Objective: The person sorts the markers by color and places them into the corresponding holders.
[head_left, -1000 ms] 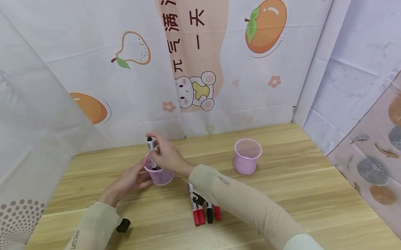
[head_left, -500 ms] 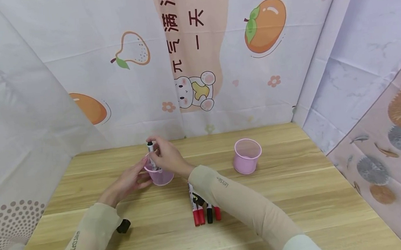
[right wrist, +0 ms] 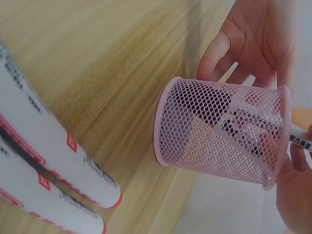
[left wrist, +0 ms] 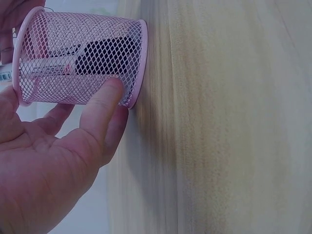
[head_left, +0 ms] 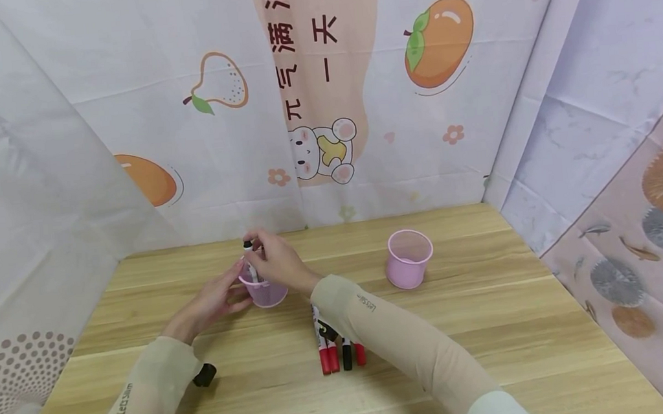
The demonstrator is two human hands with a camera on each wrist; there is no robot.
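Observation:
A pink mesh pen cup point(head_left: 268, 295) stands upright on the table at centre left. My left hand point(head_left: 213, 301) holds it from the left, fingers against the mesh in the left wrist view. Over the rim, my right hand point(head_left: 277, 257) pinches a white whiteboard marker point(head_left: 248, 249) with a black top end. Most of its length is down in the cup; the barrel point(right wrist: 300, 138) shows leaning out past the rim in the right wrist view. Through the mesh, black caps point(left wrist: 105, 54) and other white marker barrels show inside. The right fingers partly hide the marker.
Several markers lie side by side in front of the cup, some with red caps point(head_left: 325, 361), one with a black cap point(head_left: 346, 357). The right sleeve covers part of them. A second pink mesh cup point(head_left: 408, 261) stands to the right. Printed cloth point(head_left: 218, 177) hangs behind the table.
The marker in my right hand has sunk deeper into the cup, and the hand has come down with it. My left hand and the cup stay in place.

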